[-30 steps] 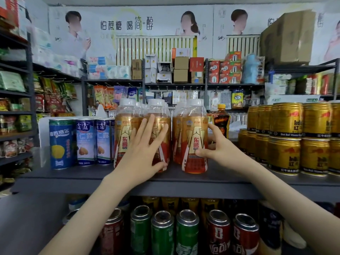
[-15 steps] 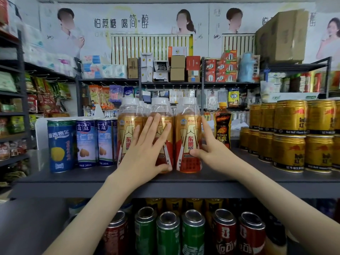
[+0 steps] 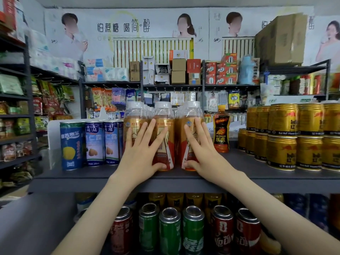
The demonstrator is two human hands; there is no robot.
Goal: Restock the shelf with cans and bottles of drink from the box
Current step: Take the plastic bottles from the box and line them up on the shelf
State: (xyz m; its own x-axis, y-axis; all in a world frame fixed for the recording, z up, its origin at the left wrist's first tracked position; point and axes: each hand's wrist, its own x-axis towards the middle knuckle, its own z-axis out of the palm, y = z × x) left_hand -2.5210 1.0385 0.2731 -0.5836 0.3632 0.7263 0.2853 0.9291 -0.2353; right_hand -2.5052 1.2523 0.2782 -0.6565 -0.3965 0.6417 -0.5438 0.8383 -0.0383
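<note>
Hands both open, palms forward, against the front row of orange drink bottles [image 3: 163, 116]. Left hand [image 3: 141, 153] with straight, spread fingers laid across the left and the middle bottle of this row, thumb low at the foot of the middle one. Right hand [image 3: 204, 153] flat on the label of the right bottle, fingers straight and pointing up and a little to the left, thumb near the bottom of this same bottle. Only touching or pressing, fingers not closed around any bottle. Bottles upright with white caps, three in front side by side and close together, more of the same kind in rows behind, all on the dark grey shelf [image 3: 257, 173] near its front edge. Just left of them, three tall blue cans [image 3: 94, 142] upright in a line, the nearest one beside the left bottle; touching or not, cannot tell. To the right, apart from the row and further back, one small dark bottle [image 3: 221, 129] with an orange cap, upright. Further right, gold cans [image 3: 281, 137] stacked two high in several rows. Below, on the lower level, red cans [image 3: 222, 234] and green cans [image 3: 169, 230] upright, tops visible between the two forearms. Behind, other racks with snack packets and cartons, large posters on the wall.
</note>
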